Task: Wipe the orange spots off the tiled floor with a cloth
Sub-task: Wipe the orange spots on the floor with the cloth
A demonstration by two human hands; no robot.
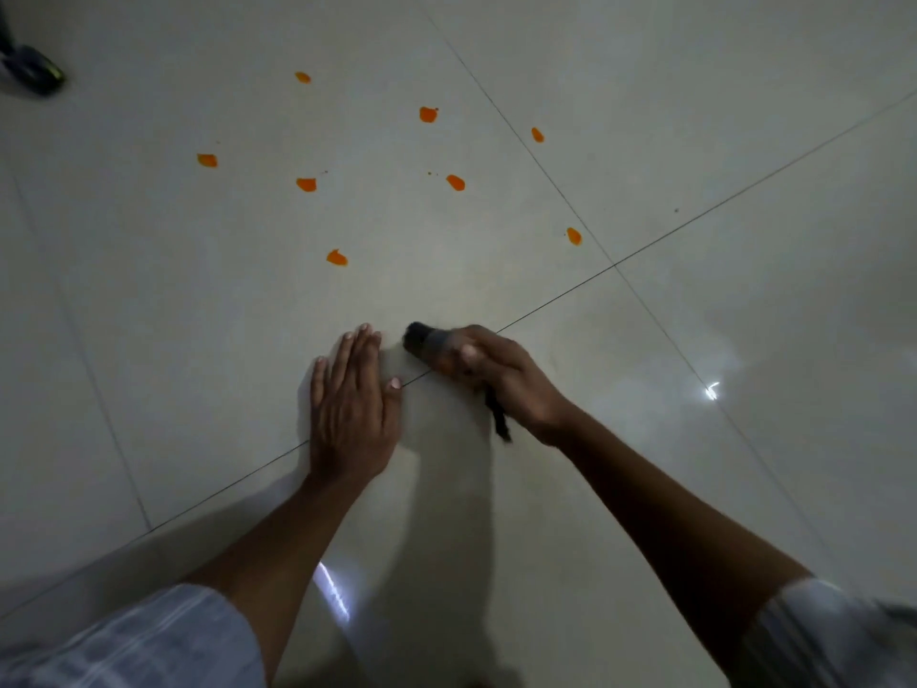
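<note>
Several orange spots mark the pale tiled floor point(744, 116) ahead of me; the nearest are one spot point(337, 258) in the middle and another point(574, 235) to the right. My left hand point(350, 414) lies flat on the floor, palm down, fingers together. Beside it, my right hand point(501, 374) is closed around a bunched dark cloth point(422, 340), which sticks out past my knuckles and trails behind my wrist. The cloth is blurred and rests low on the tile near a grout line. All the spots lie beyond both hands.
A dark object point(34, 69) sits at the far left edge of the floor. Thin grout lines point(615, 265) cross just right of my hands. My light striped sleeves point(149, 643) fill the bottom corners.
</note>
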